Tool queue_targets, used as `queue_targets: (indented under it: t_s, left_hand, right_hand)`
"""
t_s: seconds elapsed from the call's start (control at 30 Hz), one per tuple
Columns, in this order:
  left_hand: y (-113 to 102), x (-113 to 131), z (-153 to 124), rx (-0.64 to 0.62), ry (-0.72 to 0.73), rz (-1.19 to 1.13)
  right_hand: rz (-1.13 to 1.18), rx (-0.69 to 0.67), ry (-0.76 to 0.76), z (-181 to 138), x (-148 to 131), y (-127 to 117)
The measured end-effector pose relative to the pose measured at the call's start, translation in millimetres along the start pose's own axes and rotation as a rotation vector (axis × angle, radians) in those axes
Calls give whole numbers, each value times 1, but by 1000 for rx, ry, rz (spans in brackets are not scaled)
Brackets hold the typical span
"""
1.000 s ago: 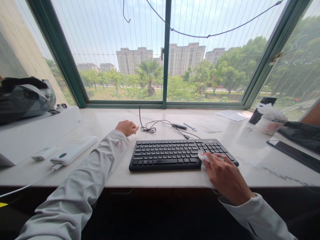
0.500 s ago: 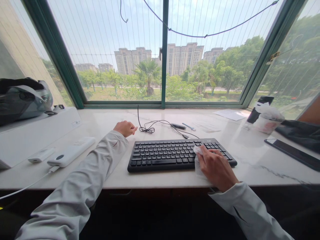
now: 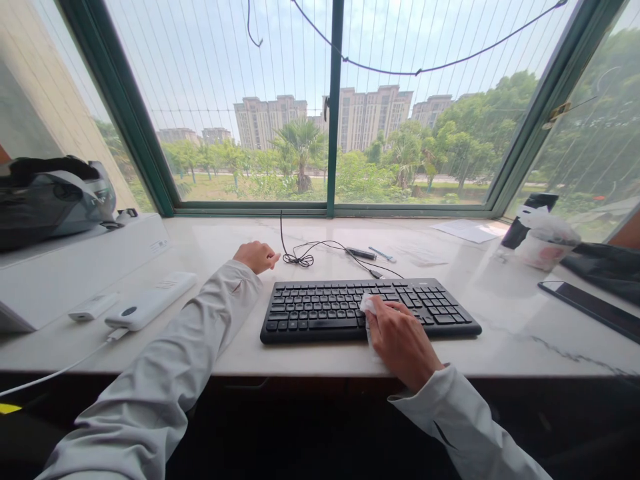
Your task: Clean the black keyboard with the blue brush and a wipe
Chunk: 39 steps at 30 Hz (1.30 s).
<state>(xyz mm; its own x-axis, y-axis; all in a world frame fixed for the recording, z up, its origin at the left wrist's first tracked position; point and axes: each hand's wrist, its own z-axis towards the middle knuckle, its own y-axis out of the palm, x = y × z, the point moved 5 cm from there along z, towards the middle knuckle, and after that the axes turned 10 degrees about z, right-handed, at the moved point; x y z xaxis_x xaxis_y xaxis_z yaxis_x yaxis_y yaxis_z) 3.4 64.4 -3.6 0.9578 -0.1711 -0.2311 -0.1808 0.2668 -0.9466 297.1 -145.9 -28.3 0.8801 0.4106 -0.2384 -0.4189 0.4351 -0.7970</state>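
Note:
A black keyboard (image 3: 335,325) lies flat on the white marble-patterned tabletop, its long side toward me. My right hand (image 3: 400,337) pinches a crumpled white tissue (image 3: 369,303) and presses it onto the keys right of the middle; part of the tissue hangs below the fingers over the front edge. My left hand (image 3: 256,257) rests on the table beyond the keyboard's left end, fingers curled in, nothing visible in them. Just right of it is a bundled black cable (image 3: 299,259), whose USB plug (image 3: 376,274) lies behind the keyboard.
Behind the keyboard lie a black pen-like stick (image 3: 361,254) and a thin blue tool (image 3: 381,253). A phone (image 3: 590,307), a plastic-wrapped cup (image 3: 545,248) and paper (image 3: 465,231) are right. Left are a white power bank (image 3: 150,301), a small white device (image 3: 93,307) and a white box (image 3: 80,267).
My right hand has slid left over the keys with the tissue, uncovering the number pad. My left hand stays in place on the table. The whole view has shifted slightly.

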Motion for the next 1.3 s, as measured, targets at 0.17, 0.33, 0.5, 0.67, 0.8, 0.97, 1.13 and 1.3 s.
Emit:
queue_targets:
  t_s: [0.17, 0.33, 0.5, 0.67, 0.8, 0.97, 1.13, 1.3]
  left_hand:
    - [-1, 1, 0, 11, 0, -6]
    - [-2, 1, -1, 20, -2, -4]
    - [-3, 2, -1, 35, -1, -17]
    - [-5, 3, -3, 39, 11, -28]
    - [-7, 5, -3, 37, 13, -41]
    - [-8, 5, -4, 44, 12, -46]
    - [-7, 3, -2, 56, 14, -45]
    - [-5, 2, -1, 55, 9, -35]
  right_hand:
    - [76, -13, -50, 8, -22, 9]
    - [135, -34, -103, 16, -49, 22]
    - [184, -67, -157, 25, -76, 37]
    - [228, -95, -198, 33, -99, 51]
    - [227, -110, -226, 39, -117, 60]
    - [233, -142, -247, 44, -138, 72]
    - [209, -164, -298, 50, -153, 83]
    - [134, -182, -289, 58, -152, 83]
